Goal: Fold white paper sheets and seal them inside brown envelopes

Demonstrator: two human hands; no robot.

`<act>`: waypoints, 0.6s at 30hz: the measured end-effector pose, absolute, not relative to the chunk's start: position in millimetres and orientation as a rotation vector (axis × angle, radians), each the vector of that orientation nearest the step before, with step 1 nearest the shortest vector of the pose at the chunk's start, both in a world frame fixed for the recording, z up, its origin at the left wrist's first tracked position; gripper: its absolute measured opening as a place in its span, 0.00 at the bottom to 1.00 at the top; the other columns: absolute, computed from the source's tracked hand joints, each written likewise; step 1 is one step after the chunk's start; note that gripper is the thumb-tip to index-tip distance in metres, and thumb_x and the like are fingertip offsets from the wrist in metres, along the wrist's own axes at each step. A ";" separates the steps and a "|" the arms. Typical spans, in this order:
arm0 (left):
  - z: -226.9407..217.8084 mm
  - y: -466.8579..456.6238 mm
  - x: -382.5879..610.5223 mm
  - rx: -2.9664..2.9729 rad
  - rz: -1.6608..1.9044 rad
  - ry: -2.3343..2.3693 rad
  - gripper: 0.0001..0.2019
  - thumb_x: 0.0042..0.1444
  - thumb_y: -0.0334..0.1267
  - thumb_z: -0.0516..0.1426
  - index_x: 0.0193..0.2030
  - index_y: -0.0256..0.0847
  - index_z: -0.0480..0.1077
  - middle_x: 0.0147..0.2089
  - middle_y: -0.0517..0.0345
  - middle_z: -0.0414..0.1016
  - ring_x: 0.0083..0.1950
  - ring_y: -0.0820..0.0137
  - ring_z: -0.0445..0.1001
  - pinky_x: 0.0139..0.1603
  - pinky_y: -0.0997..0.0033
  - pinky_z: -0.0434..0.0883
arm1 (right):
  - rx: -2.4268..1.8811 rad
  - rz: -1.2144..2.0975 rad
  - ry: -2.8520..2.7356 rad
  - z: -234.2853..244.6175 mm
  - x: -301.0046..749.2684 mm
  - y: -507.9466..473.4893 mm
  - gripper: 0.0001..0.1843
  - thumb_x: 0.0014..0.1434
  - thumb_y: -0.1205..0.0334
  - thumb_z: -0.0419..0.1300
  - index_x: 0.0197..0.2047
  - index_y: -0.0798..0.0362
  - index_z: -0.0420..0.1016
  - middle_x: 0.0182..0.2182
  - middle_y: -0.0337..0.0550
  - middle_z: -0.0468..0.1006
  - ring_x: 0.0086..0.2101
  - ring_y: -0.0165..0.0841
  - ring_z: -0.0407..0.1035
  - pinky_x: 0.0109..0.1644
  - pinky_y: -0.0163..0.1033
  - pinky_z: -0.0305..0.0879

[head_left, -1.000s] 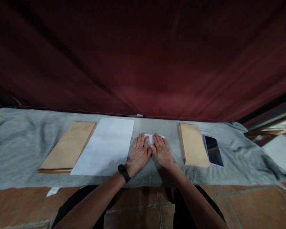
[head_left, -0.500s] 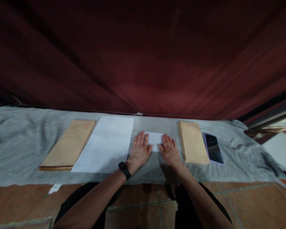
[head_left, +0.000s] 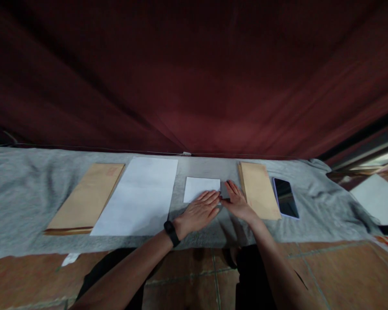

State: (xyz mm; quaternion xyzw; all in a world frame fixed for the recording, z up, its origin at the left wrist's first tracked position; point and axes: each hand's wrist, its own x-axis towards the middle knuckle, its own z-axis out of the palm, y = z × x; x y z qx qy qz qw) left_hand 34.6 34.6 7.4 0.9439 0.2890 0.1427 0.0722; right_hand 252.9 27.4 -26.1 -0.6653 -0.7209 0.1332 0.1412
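Note:
A small folded white paper lies on the grey cloth in front of me. My left hand, with a black wristband, lies flat with fingers stretched over the paper's near edge. To the right of the paper, my right hand rests flat on the cloth, its thumb near the paper's right corner. Both hands hold nothing.
A large white sheet lies left of the folded paper, with a stack of brown envelopes beyond it. Another brown envelope stack and a dark phone lie to the right. A dark red curtain hangs behind. Tiled floor is near me.
Both hands slid off the folded paper: the left hand moved down and turned right along its near edge, the right hand moved right. The paper now shows almost whole.

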 end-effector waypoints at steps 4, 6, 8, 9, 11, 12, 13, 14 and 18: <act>1.7 42.6 40.5 2.848 0.419 0.912 0.24 0.73 0.44 0.41 0.69 0.38 0.62 0.74 0.52 0.58 0.75 0.69 0.53 0.75 0.58 0.49 | -1.930 0.414 -2.085 -22.0 254.0 27.0 0.42 0.61 0.57 0.56 0.75 0.55 0.48 0.73 0.55 0.49 0.72 0.43 0.41 0.71 0.53 0.50; -1.5 46.4 45.2 2.840 0.413 0.965 0.25 0.73 0.43 0.40 0.70 0.37 0.60 0.74 0.52 0.57 0.76 0.68 0.52 0.75 0.58 0.48 | -1.939 0.422 -2.082 -20.5 253.1 27.4 0.42 0.60 0.59 0.57 0.74 0.55 0.48 0.73 0.55 0.49 0.72 0.43 0.42 0.71 0.52 0.50; -4.7 50.8 49.8 2.831 0.420 1.008 0.25 0.73 0.43 0.39 0.71 0.36 0.59 0.75 0.52 0.56 0.76 0.68 0.51 0.76 0.58 0.48 | -1.943 0.431 -2.071 -19.1 252.4 27.9 0.42 0.60 0.59 0.57 0.74 0.56 0.49 0.73 0.55 0.50 0.72 0.43 0.42 0.71 0.52 0.52; -6.0 53.2 51.8 2.826 0.428 1.027 0.26 0.73 0.43 0.39 0.71 0.36 0.58 0.75 0.51 0.55 0.76 0.68 0.50 0.76 0.58 0.48 | -1.941 0.435 -2.063 -18.5 252.3 28.2 0.42 0.60 0.58 0.58 0.74 0.56 0.49 0.73 0.55 0.50 0.72 0.44 0.42 0.71 0.53 0.52; -8.1 58.6 54.8 2.816 0.447 1.063 0.26 0.73 0.44 0.39 0.72 0.35 0.56 0.75 0.50 0.54 0.76 0.67 0.49 0.76 0.57 0.47 | -1.932 0.446 -2.048 -17.2 252.6 28.5 0.42 0.60 0.57 0.59 0.74 0.56 0.50 0.72 0.56 0.51 0.71 0.45 0.43 0.71 0.54 0.53; -8.9 61.2 55.8 2.808 0.455 1.085 0.26 0.73 0.44 0.39 0.72 0.35 0.56 0.75 0.50 0.54 0.77 0.67 0.49 0.76 0.57 0.47 | -1.927 0.457 -2.045 -16.5 252.8 28.7 0.42 0.60 0.57 0.59 0.74 0.57 0.51 0.72 0.57 0.51 0.71 0.45 0.43 0.71 0.54 0.52; -9.7 63.7 56.5 2.798 0.461 1.112 0.27 0.72 0.44 0.39 0.73 0.35 0.55 0.75 0.49 0.53 0.77 0.67 0.49 0.76 0.56 0.47 | -1.923 0.470 -2.045 -15.8 253.1 28.8 0.42 0.59 0.57 0.59 0.73 0.59 0.51 0.72 0.58 0.51 0.71 0.45 0.43 0.71 0.53 0.52; -10.4 66.1 56.9 2.787 0.464 1.140 0.27 0.72 0.44 0.40 0.73 0.35 0.54 0.75 0.49 0.53 0.77 0.66 0.49 0.76 0.56 0.48 | -1.923 0.485 -2.046 -15.0 253.3 28.9 0.43 0.59 0.57 0.59 0.73 0.60 0.51 0.72 0.58 0.51 0.72 0.45 0.43 0.71 0.53 0.51; -12.1 71.7 55.3 2.750 0.444 1.278 0.28 0.72 0.45 0.40 0.73 0.33 0.53 0.76 0.46 0.53 0.77 0.63 0.49 0.76 0.56 0.49 | -1.940 0.561 -2.035 -11.1 253.7 29.2 0.44 0.60 0.56 0.60 0.74 0.58 0.49 0.73 0.56 0.49 0.72 0.44 0.40 0.73 0.52 0.48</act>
